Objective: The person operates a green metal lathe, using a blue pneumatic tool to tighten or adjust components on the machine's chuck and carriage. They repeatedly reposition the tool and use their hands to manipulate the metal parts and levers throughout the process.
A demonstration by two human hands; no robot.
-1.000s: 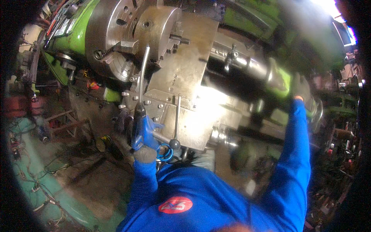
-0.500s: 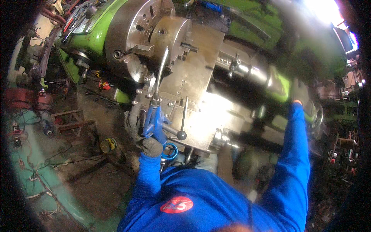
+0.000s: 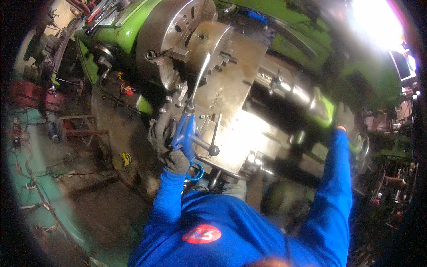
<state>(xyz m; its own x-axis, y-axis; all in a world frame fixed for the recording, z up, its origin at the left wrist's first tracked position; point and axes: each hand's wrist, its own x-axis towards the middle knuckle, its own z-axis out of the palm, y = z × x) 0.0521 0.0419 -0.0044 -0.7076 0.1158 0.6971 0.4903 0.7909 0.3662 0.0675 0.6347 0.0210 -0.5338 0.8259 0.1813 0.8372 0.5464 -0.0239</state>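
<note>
My left hand (image 3: 165, 135), in a grey work glove, is closed around a blue air blow gun (image 3: 187, 133). Its long metal nozzle slants up across the face of a round steel workpiece (image 3: 200, 51), clamped in the large lathe chuck (image 3: 167, 33). A blue coiled hose (image 3: 195, 171) hangs below the gun. To the right, my right hand (image 3: 343, 116), also gloved, lies on the end of the green tailstock (image 3: 324, 109), its fingers stretched out and somewhat blurred. Between the hands is the lathe carriage (image 3: 242, 138), bright with glare.
A ball-ended lever (image 3: 214, 150) sticks out just right of the blow gun. A handwheel (image 3: 364, 147) sits below my right hand. On the floor at left are a yellow tin (image 3: 122, 161), a metal frame (image 3: 84, 129) and cables. Tools (image 3: 100, 15) lie on the headstock.
The whole view has shifted, so the lathe appears farther right and slightly lower. Both hands keep their places on the blow gun and the tailstock.
</note>
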